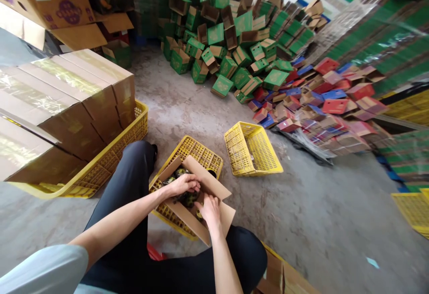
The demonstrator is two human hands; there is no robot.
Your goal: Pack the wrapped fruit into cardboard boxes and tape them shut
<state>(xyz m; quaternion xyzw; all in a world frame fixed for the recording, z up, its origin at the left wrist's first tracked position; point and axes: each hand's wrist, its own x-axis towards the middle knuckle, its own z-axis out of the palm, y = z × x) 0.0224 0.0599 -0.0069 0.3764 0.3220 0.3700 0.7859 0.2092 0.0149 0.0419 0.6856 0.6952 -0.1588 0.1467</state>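
An open cardboard box [186,217] with raised flaps sits on an upturned yellow plastic crate [197,151] between my legs. Inside lie several dark, shiny items with yellow-green patches [187,199]; their exact kind is unclear. My left hand [185,184] rests over these items from the left, fingers loosely bent and apart, with nothing visible in its grasp. At the near right side of the box, my right hand [210,209] reaches in over the contents. Its thumb stands away from the fingers, and some fingertips are partly hidden.
Taped cardboard boxes [67,93] fill a long yellow crate [110,162] on my left. An empty yellow basket [263,149] stands ahead on the concrete floor. Piles of green cartons [223,84] and red-and-blue cartons [335,106] lie behind. Another cardboard box [284,276] is near my right knee.
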